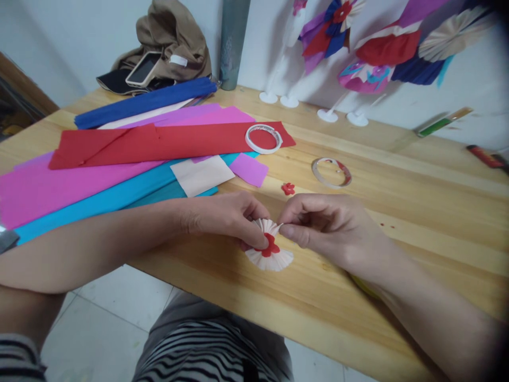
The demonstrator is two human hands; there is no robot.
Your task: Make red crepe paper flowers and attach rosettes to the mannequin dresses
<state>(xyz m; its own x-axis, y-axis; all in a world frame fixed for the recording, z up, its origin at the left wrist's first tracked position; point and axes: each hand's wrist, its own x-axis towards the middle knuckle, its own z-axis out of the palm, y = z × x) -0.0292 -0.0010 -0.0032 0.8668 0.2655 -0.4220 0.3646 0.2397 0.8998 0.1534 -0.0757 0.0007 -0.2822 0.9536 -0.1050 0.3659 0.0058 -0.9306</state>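
A small pleated cream paper rosette with a red paper flower at its centre is held over the near part of the table. My left hand pinches it from the left, the thumb pressing on the red flower. From the right, my right hand pinches the upper right edge of the pleats between thumb and forefinger. Just beyond my fingers lies a second, smaller red flower. A roll of narrow tape rests on the wood behind my right hand.
Red paper, pink paper, blue paper and another tape roll cover the left side. A phone, a brown cloth bag and a tall bottle stand behind. Paper decorations on white stands line the wall, beside a green-handled tool.
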